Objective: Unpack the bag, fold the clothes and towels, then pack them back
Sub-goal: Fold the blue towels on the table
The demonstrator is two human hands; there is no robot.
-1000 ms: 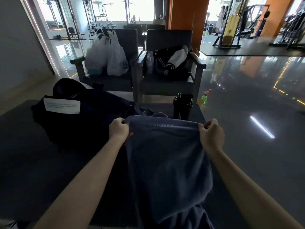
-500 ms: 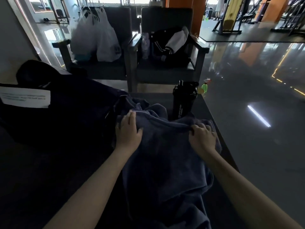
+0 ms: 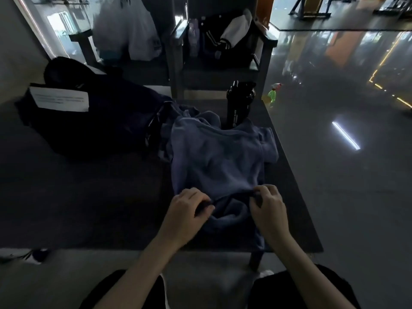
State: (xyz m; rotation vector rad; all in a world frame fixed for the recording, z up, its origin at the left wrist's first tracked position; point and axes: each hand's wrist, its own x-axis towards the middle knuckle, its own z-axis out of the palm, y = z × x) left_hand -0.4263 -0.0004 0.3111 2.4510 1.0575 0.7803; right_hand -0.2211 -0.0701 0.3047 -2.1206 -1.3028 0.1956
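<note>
A blue-grey garment (image 3: 214, 161) lies spread flat on the dark table (image 3: 89, 197), its far end by the bottle and its near end bunched at the table's front edge. My left hand (image 3: 189, 210) pinches the near hem on the left side. My right hand (image 3: 267, 208) pinches the same hem on the right. A dark bag (image 3: 93, 121) with a white paper label (image 3: 60, 99) sits at the table's back left, touching more dark cloth (image 3: 165, 121) beside the garment.
A black shaker bottle (image 3: 239, 103) stands at the table's back right, just behind the garment. Two dark armchairs behind the table hold white plastic bags (image 3: 127, 30) and a black jacket (image 3: 223, 41). A green spray bottle (image 3: 273, 94) stands on the glossy floor to the right.
The garment, held up by its top corners a second ago, was laid on the table. Both hands then slid back from its far end to its near hem and gripped it.
</note>
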